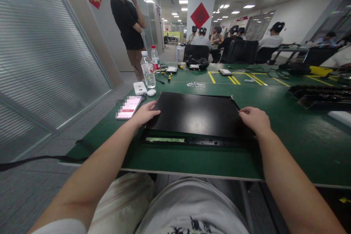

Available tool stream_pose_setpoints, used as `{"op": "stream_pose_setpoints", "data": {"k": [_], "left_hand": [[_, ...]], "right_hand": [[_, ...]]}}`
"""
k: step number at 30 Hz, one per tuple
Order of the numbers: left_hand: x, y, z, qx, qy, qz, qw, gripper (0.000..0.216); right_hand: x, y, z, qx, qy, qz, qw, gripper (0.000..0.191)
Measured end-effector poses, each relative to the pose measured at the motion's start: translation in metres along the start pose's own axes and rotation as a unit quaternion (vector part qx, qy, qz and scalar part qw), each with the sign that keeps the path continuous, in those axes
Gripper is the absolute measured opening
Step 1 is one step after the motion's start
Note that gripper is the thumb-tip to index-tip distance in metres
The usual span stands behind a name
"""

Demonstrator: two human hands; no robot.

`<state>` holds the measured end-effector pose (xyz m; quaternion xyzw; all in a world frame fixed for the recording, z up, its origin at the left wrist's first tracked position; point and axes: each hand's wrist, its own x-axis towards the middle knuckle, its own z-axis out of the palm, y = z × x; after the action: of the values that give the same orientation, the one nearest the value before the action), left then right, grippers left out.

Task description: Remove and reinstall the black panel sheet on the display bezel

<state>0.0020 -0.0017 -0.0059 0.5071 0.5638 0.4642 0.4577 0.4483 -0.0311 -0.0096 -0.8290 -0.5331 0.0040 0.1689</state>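
Note:
A glossy black flat panel (196,115), which looks like a display screen, lies slightly tilted and askew over a thin black frame (225,142). Along the near edge of that frame a narrow green circuit board (164,139) shows. My left hand (145,113) is closed on the panel's left edge, thumb on top and fingers at the side. At the right edge my right hand (255,119) pinches the panel between thumb and fingers; its fingertips are partly hidden. Most of the frame's inside is covered by the panel.
Left of the panel are a lit phone (128,107), a white device (139,88), a white oval case (151,92) and a water bottle (148,70). Hard drives (225,72) and cables lie farther back. Dark stacked parts (320,95) sit right. A person (127,22) stands at left.

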Motion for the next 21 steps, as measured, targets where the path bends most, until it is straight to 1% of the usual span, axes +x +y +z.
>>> {"op": "stream_pose_setpoints", "data": {"k": [5, 9, 16, 19, 21], "left_hand": [[-0.0003, 0.0019, 0.0020, -0.038, -0.007, -0.018, 0.999, 0.075], [0.0007, 0.0000, 0.0030, -0.067, -0.001, -0.025, 0.997, 0.077], [0.0003, -0.0018, 0.0030, -0.070, 0.001, -0.025, 0.997, 0.080], [0.0008, -0.0014, 0.0019, -0.065, 0.002, -0.038, 0.997, 0.085], [0.0027, -0.0017, 0.0003, -0.068, 0.002, -0.052, 0.996, 0.084]], "right_hand": [[0.0005, 0.0007, 0.0017, -0.006, 0.001, -0.007, 1.000, 0.035], [-0.0016, -0.0015, -0.0004, -0.021, -0.014, -0.007, 1.000, 0.039], [-0.0036, -0.0026, -0.0012, -0.015, -0.005, -0.010, 1.000, 0.039], [-0.0029, -0.0024, -0.0011, -0.015, -0.003, -0.006, 1.000, 0.039], [-0.0023, -0.0026, -0.0014, -0.015, -0.007, -0.003, 1.000, 0.038]]}}
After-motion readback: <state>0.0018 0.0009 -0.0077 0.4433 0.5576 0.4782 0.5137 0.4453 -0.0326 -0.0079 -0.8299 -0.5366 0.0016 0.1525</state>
